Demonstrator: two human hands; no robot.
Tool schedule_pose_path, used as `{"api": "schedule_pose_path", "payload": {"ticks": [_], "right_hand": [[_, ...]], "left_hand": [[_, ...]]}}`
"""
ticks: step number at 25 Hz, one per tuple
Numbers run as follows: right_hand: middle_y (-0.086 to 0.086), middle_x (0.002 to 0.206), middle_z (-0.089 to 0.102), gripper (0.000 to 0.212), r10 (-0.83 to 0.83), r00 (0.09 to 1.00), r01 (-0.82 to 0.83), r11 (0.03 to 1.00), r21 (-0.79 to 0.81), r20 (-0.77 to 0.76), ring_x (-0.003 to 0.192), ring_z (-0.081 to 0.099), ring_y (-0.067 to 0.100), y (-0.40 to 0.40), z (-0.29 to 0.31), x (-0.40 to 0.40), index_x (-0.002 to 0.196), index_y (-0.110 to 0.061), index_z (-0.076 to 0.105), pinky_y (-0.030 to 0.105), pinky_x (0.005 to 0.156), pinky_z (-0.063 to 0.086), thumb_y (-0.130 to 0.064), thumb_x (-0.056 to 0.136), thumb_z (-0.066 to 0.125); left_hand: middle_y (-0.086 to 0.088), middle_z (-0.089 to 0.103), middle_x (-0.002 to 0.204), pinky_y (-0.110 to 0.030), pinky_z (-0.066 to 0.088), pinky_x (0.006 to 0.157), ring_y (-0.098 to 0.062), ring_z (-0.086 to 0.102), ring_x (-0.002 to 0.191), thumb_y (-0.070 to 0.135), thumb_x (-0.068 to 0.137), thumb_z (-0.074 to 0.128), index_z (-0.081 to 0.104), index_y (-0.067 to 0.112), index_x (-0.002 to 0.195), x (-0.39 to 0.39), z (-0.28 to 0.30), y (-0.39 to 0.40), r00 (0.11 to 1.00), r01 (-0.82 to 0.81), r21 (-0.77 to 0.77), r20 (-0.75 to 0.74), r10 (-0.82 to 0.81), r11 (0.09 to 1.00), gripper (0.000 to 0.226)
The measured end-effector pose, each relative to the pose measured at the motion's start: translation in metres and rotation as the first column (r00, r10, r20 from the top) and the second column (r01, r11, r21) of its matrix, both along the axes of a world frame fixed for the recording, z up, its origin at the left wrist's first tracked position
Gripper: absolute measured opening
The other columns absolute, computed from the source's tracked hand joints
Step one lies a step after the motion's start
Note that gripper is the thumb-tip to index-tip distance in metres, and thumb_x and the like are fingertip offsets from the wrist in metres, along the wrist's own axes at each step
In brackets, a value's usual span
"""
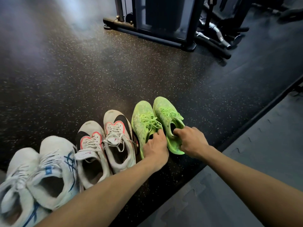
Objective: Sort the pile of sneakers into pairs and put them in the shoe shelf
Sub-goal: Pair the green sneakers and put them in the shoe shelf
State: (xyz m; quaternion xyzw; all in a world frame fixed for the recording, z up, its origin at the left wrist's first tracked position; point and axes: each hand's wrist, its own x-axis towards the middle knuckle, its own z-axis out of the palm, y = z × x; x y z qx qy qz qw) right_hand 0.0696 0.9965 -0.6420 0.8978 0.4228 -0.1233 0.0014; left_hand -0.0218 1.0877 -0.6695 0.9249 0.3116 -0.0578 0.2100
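The left hand [155, 149] was clamped on the collar of the left green shoe [142, 122] and the right hand [191, 140] on the collar of the right green shoe [167, 115], fingers hooked into each opening, the pair standing side by side on the floor [82, 79] at the right end of a row beside the grey pair [106, 141] and the white pair [41, 174]. In my judgement the pair should be lifted together and level, laces clear, without knocking the grey shoe just beside. Open floor lay ahead up to the machine [164, 22]; the mat [246, 185] edge ran close on the right, and no shelf was in view.
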Motion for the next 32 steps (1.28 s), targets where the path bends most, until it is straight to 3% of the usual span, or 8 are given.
{"api": "schedule_pose_path", "payload": {"ticks": [6,9,12,15,18,21,25,32], "right_hand": [[0.005,0.102,0.061,0.019,0.125,0.991,-0.127,0.991,-0.048,-0.036,0.099,0.055,0.027,0.004,0.002,-0.011,0.094,-0.02,0.05,0.033,0.082,0.037,-0.023,0.082,0.064],[-0.002,0.1,0.057,0.042,0.142,0.989,-0.146,0.984,-0.099,-0.048,0.103,0.05,0.021,0.003,0.004,-0.005,0.095,-0.021,0.049,0.037,0.093,0.037,-0.049,0.072,0.071],[-0.003,0.112,0.06,0.063,0.109,0.99,-0.112,0.993,-0.032,-0.09,0.11,0.049,0.02,-0.001,0.009,-0.001,0.116,-0.023,0.053,0.04,0.101,0.036,-0.061,0.069,0.068],[-0.003,0.115,0.061,0.06,0.08,0.989,-0.072,0.995,0.061,-0.122,0.107,0.053,0.019,-0.005,0.012,-0.002,0.118,-0.022,0.053,0.041,0.101,0.037,-0.057,0.071,0.066],[-0.003,0.109,0.06,0.057,0.073,0.982,-0.085,0.994,-0.066,-0.172,0.103,0.056,0.02,-0.005,0.006,-0.01,0.113,-0.02,0.052,0.042,0.1,0.037,-0.05,0.068,0.072],[0.003,0.102,0.061,0.029,0.09,0.992,-0.1,0.989,-0.111,-0.093,0.099,0.058,0.027,-0.004,-0.007,-0.018,0.094,-0.018,0.049,0.036,0.084,0.039,-0.028,0.076,0.069],[0.006,0.093,0.06,0.017,0.051,0.998,-0.052,0.998,-0.025,-0.028,0.081,0.058,0.03,-0.004,-0.017,-0.017,0.083,-0.017,0.043,0.034,0.062,0.039,-0.009,0.084,0.058],[0.009,0.09,0.061,0.01,0.024,0.999,-0.022,0.998,0.05,-0.04,0.082,0.061,0.031,0.0,0.017,-0.003,0.086,-0.013,0.049,0.036,0.062,0.044,-0.006,0.086,0.056]], "left_hand": [[-0.011,0.059,0.117,-0.039,0.043,0.077,-0.033,0.059,0.107,0.03,0.09,0.059,0.044,0.009,0.116,0.002,0.004,0.009,0.996,-0.01,-0.082,-0.092,0.002,0.997,0.037],[-0.005,0.06,0.115,-0.04,0.039,0.093,-0.027,0.055,0.11,0.058,0.077,0.067,0.05,0.014,0.117,-0.001,0.014,0.015,0.976,0.089,0.046,-0.203,-0.078,0.995,0.061],[-0.001,0.058,0.114,-0.044,0.031,0.1,-0.024,0.053,0.112,0.065,0.069,0.069,0.051,0.017,0.115,-0.008,0.018,0.018,0.965,0.15,0.07,-0.228,-0.13,0.986,0.068],[-0.001,0.058,0.11,-0.044,0.033,0.098,-0.024,0.052,0.11,0.058,0.069,0.072,0.055,0.018,0.104,-0.014,0.021,0.019,0.951,0.221,0.091,-0.241,-0.194,0.971,0.055],[-0.002,0.061,0.104,-0.042,0.033,0.095,-0.025,0.051,0.107,0.047,0.074,0.072,0.061,0.019,0.095,-0.022,0.021,0.017,0.927,0.283,0.105,-0.287,-0.244,0.953,0.037],[-0.009,0.064,0.103,-0.04,0.044,0.086,-0.031,0.059,0.104,0.025,0.083,0.064,0.063,0.012,0.099,-0.031,0.013,0.011,0.951,0.252,0.097,-0.21,-0.227,0.963,0.021],[-0.01,0.065,0.101,-0.039,0.049,0.081,-0.033,0.062,0.097,0.02,0.085,0.063,0.063,0.012,0.1,-0.037,0.012,0.012,0.97,0.231,0.074,-0.1,-0.223,0.97,0.017],[-0.009,0.064,0.096,-0.036,0.043,0.078,-0.032,0.061,0.095,0.022,0.084,0.068,0.046,0.02,0.078,-0.021,0.057,0.046,0.979,0.205,0.128,-0.037,-0.202,0.97,0.023]]}}
